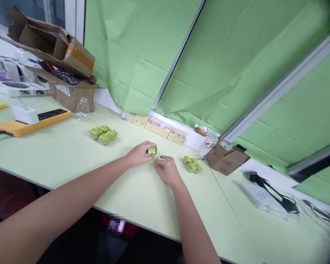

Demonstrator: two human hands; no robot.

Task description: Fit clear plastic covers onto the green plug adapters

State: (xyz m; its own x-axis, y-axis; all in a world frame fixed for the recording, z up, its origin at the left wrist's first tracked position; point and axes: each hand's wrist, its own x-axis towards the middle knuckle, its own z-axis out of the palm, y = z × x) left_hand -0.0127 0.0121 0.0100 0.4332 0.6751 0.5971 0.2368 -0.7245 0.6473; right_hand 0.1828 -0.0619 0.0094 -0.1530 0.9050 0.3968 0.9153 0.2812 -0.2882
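My left hand (141, 154) grips a small green lid (152, 150) between thumb and fingers, its pale inner side facing me. A bit of clear plastic shows just beside it, partly hidden by my fingers. Close by on the right, my right hand (167, 170) is curled with its fingertips near the clear plastic. A small yellow piece (153, 165) shows at those fingertips; I cannot tell whether it is held. Clear cups with green lids stand in two groups, one group (103, 135) to the left and another group (192, 164) to the right.
Small cream boxes (161, 129) line the wall. An orange power strip (55, 116), a clear jar (83, 109) and open cartons (71, 96) are at left. Plastic bottles (207, 146), a cardboard box (226, 157) and black cables (275, 194) lie at right.
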